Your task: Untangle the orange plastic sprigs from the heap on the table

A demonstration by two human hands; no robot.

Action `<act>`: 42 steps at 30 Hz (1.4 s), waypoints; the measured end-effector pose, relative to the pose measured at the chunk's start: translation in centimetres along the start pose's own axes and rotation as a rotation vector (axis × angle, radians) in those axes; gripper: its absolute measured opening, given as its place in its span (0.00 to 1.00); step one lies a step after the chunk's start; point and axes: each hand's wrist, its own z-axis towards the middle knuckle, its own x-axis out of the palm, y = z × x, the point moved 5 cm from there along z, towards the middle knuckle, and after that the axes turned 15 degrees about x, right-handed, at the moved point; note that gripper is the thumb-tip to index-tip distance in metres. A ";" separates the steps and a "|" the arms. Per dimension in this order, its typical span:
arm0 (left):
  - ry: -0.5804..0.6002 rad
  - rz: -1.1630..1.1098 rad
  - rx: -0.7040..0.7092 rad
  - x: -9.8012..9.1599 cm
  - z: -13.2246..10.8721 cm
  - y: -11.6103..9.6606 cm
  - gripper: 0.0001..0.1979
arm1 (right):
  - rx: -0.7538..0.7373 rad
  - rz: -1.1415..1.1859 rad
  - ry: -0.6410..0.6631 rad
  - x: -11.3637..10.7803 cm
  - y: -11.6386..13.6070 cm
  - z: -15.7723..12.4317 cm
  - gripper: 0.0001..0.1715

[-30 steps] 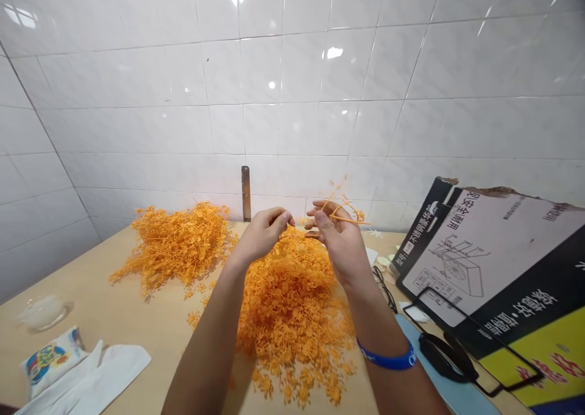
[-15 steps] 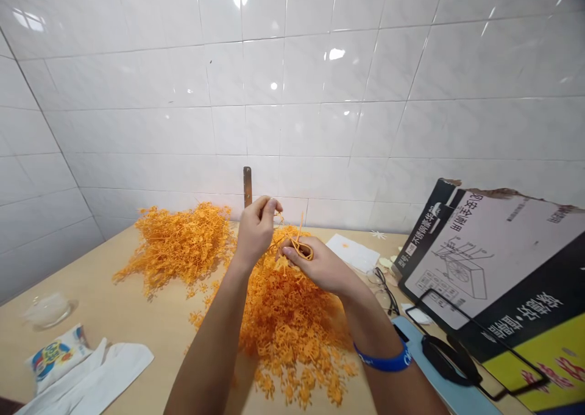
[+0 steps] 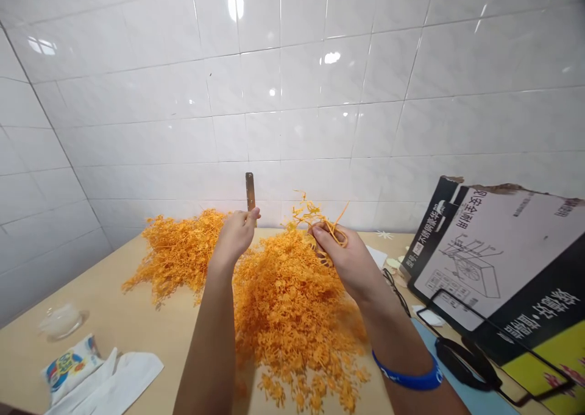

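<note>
Several orange stems (image 3: 309,213) are sitting pinched in your right grip (image 3: 346,258), so you're wanting light pressure; left grip (image 3: 234,238), can't tell.

Indoor workspace, white wall tiles (image 3: 311,128), cluttered table (image 3: 159,326)

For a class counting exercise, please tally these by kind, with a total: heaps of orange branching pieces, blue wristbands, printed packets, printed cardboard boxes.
Heaps of orange branching pieces: 2
Blue wristband: 1
Printed packet: 1
Printed cardboard box: 1
Total: 5
</note>
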 end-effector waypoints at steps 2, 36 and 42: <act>0.055 -0.076 0.066 0.7 0.0 -0.8 0.30 | 0.021 0.047 -0.048 -0.2 -0.3 0.3 0.19; 0.216 -1.250 0.214 4.9 -3.5 -10.7 0.22 | -0.183 0.086 0.255 1.7 0.2 -1.3 0.20; 0.257 -1.336 0.056 6.2 -2.9 -9.6 0.22 | -0.198 0.067 0.304 1.8 -0.2 -0.7 0.19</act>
